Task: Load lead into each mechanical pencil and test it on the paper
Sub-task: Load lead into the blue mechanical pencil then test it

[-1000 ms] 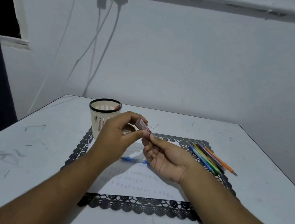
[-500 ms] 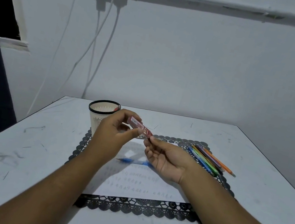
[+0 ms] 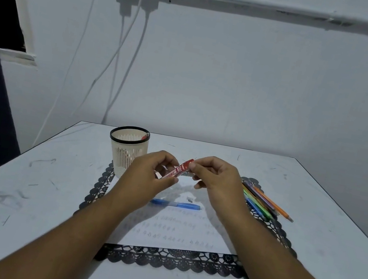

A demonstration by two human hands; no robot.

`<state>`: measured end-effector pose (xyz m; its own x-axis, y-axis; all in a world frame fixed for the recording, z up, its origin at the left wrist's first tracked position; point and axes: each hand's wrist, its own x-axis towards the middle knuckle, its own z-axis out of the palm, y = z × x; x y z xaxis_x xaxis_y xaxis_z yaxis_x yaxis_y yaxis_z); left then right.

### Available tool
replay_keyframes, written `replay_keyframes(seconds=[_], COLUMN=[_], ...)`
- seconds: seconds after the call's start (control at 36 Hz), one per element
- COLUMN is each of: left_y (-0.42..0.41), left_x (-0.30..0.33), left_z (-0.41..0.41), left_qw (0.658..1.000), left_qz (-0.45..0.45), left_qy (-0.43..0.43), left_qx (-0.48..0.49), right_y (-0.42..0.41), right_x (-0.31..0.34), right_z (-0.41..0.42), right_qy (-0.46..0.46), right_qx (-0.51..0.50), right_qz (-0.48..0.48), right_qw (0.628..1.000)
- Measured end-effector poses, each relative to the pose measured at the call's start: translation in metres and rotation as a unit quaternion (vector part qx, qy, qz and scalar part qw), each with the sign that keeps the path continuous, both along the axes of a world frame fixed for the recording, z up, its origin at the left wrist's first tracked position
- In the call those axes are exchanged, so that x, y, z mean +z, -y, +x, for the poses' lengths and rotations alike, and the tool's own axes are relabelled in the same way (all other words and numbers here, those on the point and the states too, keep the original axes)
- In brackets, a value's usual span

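From my head camera: my left hand curls its fingers round the lower end of the red lead case; my right hand pinches its upper end; the case tilts above the paper, where the blue mechanical pencil lies.

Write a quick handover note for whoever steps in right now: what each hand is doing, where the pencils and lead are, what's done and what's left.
Left hand grips the lower end of the red lead case; right hand pinches its upper end, above the paper.
Blue mechanical pencil lies on the paper, untouched.
Other pencils lie bundled at the mat's right edge.
Pencil cup stands far left, something red inside.
Done: rows of test marks already on the paper.
Left: draw out lead, load the blue pencil, test it; the bundle probably follows.
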<state>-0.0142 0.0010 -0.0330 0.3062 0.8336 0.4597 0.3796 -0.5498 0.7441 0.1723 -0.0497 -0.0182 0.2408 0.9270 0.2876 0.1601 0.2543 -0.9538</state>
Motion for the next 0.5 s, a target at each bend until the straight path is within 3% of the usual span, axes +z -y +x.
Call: replay_keyframes(seconds=[0.5], left_y=[-0.0023], left_x=[-0.0074], left_z=[0.002], left_qw=[0.999], left_qz=[0.0], left_qy=[-0.039], left_qx=[-0.011], right_y=[-0.0031], right_x=[-0.0036], right_z=[0.0024], right_qy=[0.001], right_qx=[-0.013], right_qz=[0.027], right_qw=[1.0])
